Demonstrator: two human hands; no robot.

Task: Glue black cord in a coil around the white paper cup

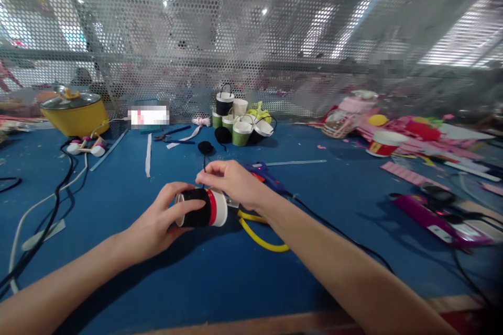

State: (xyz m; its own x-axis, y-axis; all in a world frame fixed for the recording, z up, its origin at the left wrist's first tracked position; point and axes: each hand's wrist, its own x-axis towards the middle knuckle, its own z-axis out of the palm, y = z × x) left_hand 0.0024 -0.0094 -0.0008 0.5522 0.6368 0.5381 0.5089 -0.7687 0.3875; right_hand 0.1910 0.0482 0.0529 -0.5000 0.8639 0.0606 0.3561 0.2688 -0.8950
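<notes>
My left hand (pixel 159 222) holds a paper cup (pixel 204 209) on its side just above the blue table; the cup is wrapped in black, with a red band and white end. My right hand (pixel 231 182) rests its fingers on top of the cup, pinching a thin black strand (pixel 204 166) that leads up to a small black ball of material (pixel 205 147). A blue glue gun (pixel 265 174) lies right behind my right hand. Yellow-handled scissors (pixel 259 235) lie under my right wrist.
A cluster of small wrapped cups with handles (pixel 240 123) stands at the back centre. Yellow pot (pixel 74 111) at back left, cables (pixel 51 209) along the left. Pink craft scraps and a red-white cup (pixel 385 143) at right; a purple tool (pixel 436 220) nearer. Perforated metal screen (pixel 251 36) behind.
</notes>
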